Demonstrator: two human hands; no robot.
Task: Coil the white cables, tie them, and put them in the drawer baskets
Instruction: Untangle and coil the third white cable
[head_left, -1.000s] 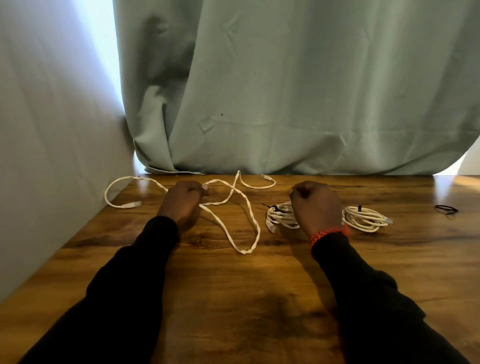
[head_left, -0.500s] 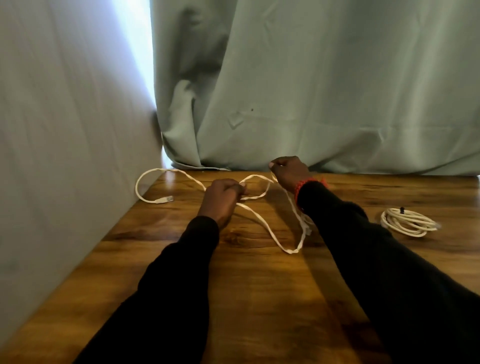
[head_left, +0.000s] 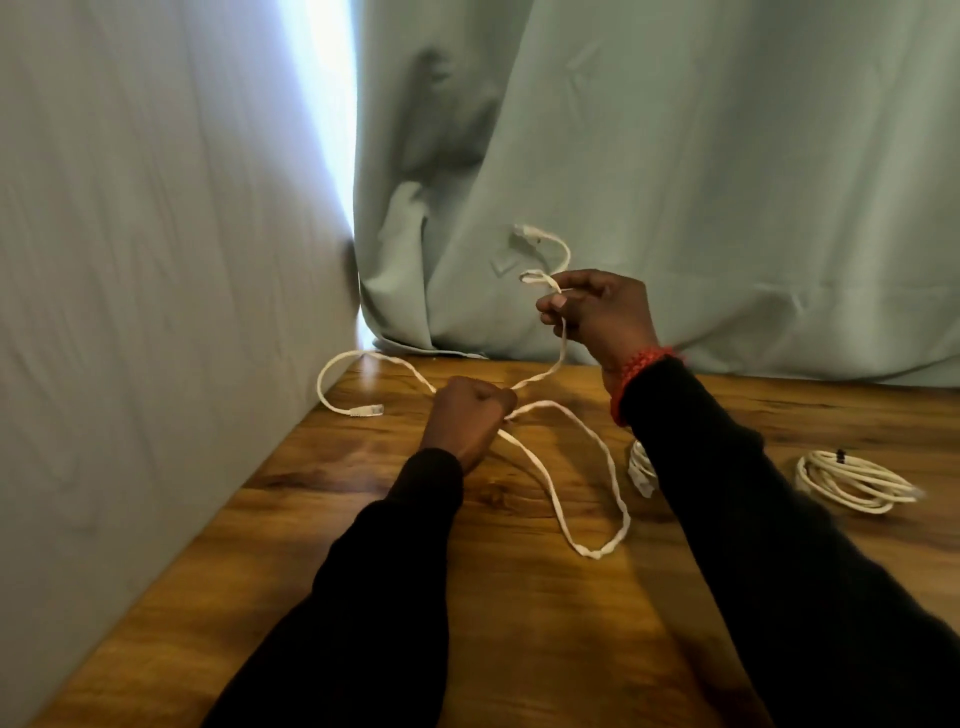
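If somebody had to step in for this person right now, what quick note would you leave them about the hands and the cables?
Left hand: fisted round the middle of the loose flat white cable, low over the wooden table.
Right hand: raised, pinching the same cable near one plug end.
The cable's other plug lies by the table's left edge.
Done: one coiled white cable with a black tie lies at right; a second coil is mostly hidden behind the right sleeve.
Left: coil and tie the loose cable, then put all in the drawer baskets, which are not in view.

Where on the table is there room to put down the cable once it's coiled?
The bare wood table is free near you, between the two sleeves, and at the far right behind the tied coil. The middle is crowded: the loose cable loops there, held by both hands.
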